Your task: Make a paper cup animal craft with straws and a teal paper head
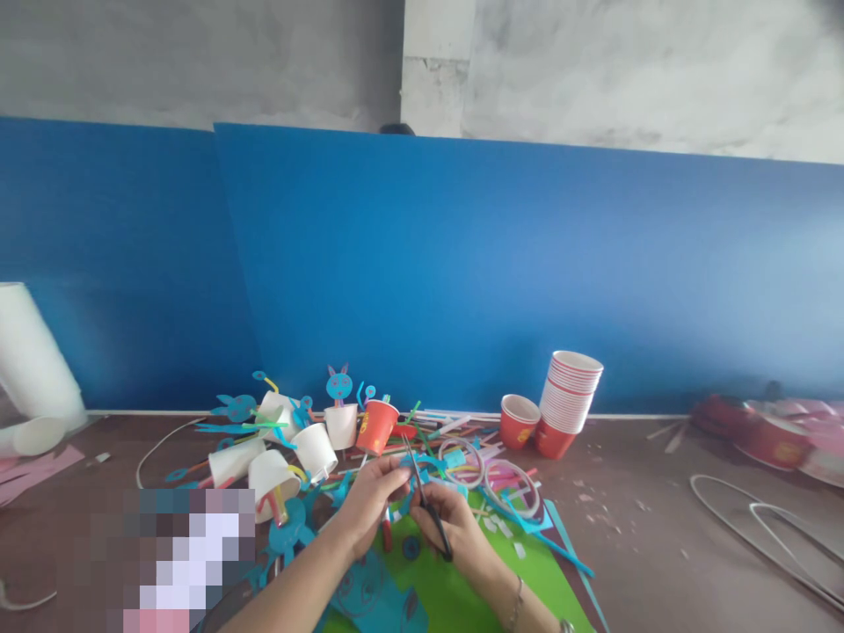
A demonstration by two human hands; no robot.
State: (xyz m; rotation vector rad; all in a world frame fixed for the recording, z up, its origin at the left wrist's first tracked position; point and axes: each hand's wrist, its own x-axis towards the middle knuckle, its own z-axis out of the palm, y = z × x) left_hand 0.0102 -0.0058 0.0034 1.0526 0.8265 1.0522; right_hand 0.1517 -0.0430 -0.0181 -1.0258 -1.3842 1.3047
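Note:
My left hand [370, 499] pinches a small piece of blue paper [407, 463] over the middle of the worktable. In my right hand [462, 526] is a pair of scissors [438, 530] with black handles, its blades pointing up and away beside the paper. Whether the blades touch the paper I cannot tell. Beneath both hands lies a bright green sheet [520, 585]. Blue paper with drawn faces [362, 585] rests on it near my left forearm. Two clear rolls of tape [511, 489] lie just beyond my right hand, among drinking straws and paper scraps.
White paper cups [315, 453] with blue paper figures crowd the left side, some tipped over. A red cup [378, 426] stands behind my hands. Farther right are another red cup [518, 422] and a tall cup stack [571, 396]. A cable [745, 536] loops at the right.

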